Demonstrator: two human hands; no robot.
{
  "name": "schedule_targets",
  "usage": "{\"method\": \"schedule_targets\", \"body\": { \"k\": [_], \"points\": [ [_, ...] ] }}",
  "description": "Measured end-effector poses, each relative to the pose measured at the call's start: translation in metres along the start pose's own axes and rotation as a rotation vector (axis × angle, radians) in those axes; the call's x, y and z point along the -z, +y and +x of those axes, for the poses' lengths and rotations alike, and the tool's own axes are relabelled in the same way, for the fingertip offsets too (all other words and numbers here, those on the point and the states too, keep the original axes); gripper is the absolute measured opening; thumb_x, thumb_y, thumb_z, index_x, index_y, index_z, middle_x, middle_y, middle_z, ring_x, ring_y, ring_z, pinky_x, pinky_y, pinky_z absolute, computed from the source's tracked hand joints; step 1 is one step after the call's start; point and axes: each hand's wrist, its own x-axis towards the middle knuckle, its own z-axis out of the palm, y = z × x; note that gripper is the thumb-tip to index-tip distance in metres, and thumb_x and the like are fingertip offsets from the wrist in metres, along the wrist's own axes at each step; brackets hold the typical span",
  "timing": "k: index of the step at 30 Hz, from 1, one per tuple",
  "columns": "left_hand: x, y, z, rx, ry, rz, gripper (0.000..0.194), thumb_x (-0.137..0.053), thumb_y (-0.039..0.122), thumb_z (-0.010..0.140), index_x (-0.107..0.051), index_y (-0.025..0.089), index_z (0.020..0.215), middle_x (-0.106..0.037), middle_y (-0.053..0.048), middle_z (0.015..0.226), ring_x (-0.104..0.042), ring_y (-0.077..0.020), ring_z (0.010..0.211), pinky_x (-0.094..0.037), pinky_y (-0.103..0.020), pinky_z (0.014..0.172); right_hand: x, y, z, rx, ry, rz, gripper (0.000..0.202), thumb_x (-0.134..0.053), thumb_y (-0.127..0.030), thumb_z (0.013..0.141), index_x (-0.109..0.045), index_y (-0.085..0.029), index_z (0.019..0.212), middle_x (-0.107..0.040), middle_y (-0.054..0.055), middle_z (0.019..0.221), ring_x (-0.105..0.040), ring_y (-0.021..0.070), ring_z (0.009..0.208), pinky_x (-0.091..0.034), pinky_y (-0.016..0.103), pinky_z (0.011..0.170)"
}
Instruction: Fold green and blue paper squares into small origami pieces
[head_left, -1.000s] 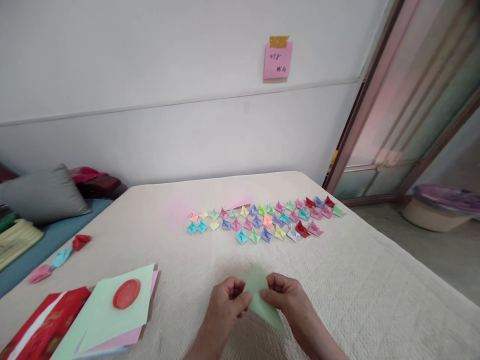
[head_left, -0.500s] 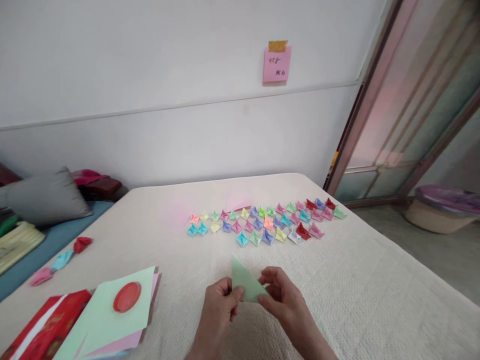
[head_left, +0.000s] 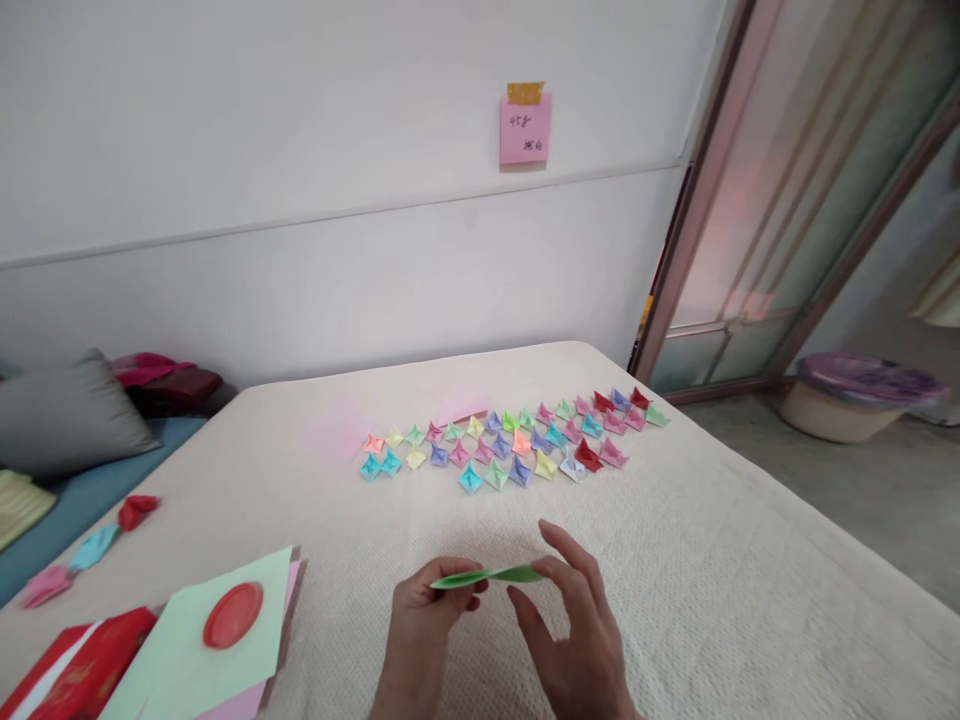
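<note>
A piece of green folded paper [head_left: 517,574] is held nearly edge-on above the table, its layers slightly parted. My left hand [head_left: 427,602] pinches its left part between thumb and fingers. At the paper's right end is my right hand [head_left: 576,625], thumb and fingers spread apart, the index fingertip touching or very near the edge; I cannot tell which. Beyond both hands lie rows of small folded paper boats [head_left: 520,471] in many colours.
At the left are green and pink paper sheets [head_left: 255,640] with a red round lid [head_left: 233,615] on top, beside a red packet [head_left: 90,660]. Three crumpled coloured pieces [head_left: 94,547] lie near the left edge. A pink note [head_left: 525,135] is taped to the wall.
The green paper has turned from a flat-facing triangle to nearly edge-on. My right thumb and fingers have come apart and off their pinch. The view has shifted slightly right.
</note>
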Motion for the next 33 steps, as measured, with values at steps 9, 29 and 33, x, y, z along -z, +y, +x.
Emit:
{"method": "schedule_targets", "body": {
  "k": [9, 29, 33],
  "points": [
    [-0.0022, -0.0059, 0.0040, -0.021, 0.099, -0.050, 0.024, -0.084, 0.032, 0.052, -0.077, 0.016, 0.068, -0.073, -0.006, 0.064, -0.066, -0.0194, 0.063, -0.053, -0.028, 0.059, 0.0034, -0.0004, 0.0020, 0.066, 0.020, -0.095, 0.019, -0.057, -0.007, 0.080, -0.060, -0.018, 0.095, -0.054, 0.013, 0.112, -0.053, 0.0277, 0.103, -0.049, 0.045, 0.080],
    [0.0005, 0.0035, 0.0005, -0.057, 0.100, -0.051, 0.017, -0.080, 0.023, 0.056, -0.077, 0.018, 0.072, -0.074, -0.004, 0.078, -0.062, -0.0166, 0.067, -0.050, -0.024, 0.064, 0.0040, -0.0019, 0.0013, 0.226, 0.046, -0.101, 0.040, -0.059, 0.000, 0.078, -0.059, -0.012, 0.116, -0.061, 0.013, 0.095, -0.055, 0.0206, 0.079, -0.047, 0.034, 0.062],
    [0.0004, 0.0024, 0.0004, -0.068, 0.083, -0.059, 0.016, -0.080, 0.021, 0.057, -0.077, 0.018, 0.072, -0.074, -0.003, 0.078, -0.061, -0.0160, 0.067, -0.049, -0.023, 0.064, 0.0038, -0.0022, 0.0011, 0.227, 0.044, -0.106, 0.039, -0.059, -0.001, 0.079, -0.059, -0.012, 0.116, -0.061, 0.013, 0.096, -0.054, 0.0211, 0.080, -0.047, 0.035, 0.063]
  ]
}}
